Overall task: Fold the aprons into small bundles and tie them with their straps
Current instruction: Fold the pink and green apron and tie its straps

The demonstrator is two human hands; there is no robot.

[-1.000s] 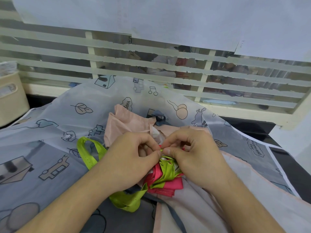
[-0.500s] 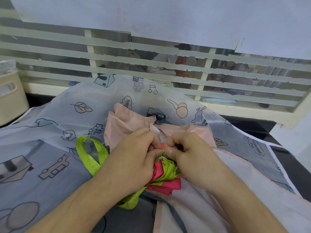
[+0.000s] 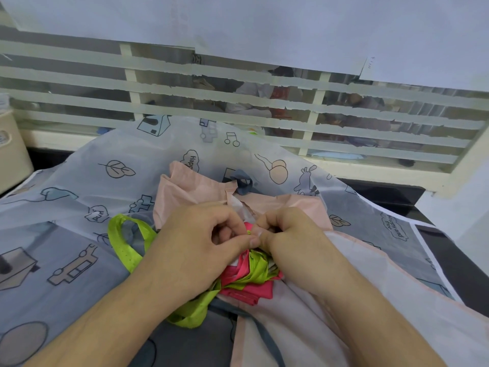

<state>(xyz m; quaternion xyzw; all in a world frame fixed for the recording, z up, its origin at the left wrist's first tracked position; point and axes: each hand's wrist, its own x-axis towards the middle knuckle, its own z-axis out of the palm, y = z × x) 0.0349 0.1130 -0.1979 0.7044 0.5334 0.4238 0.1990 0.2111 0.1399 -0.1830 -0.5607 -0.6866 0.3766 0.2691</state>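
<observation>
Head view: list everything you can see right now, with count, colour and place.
bundle: one, pink, folded small, centre, under both hands
strap: one, lime green, wrapped round the bundle, loose loop to its left
printed apron: at least one, translucent grey-white with cartoon drawings, spread across the table
peach apron: one, crumpled behind the hands
table: one, black, edge visible right
bin: one, beige, far left
window: one, striped with white tape, behind
left hand: fingers pinch the strap
right hand: fingers pinch the strap
</observation>
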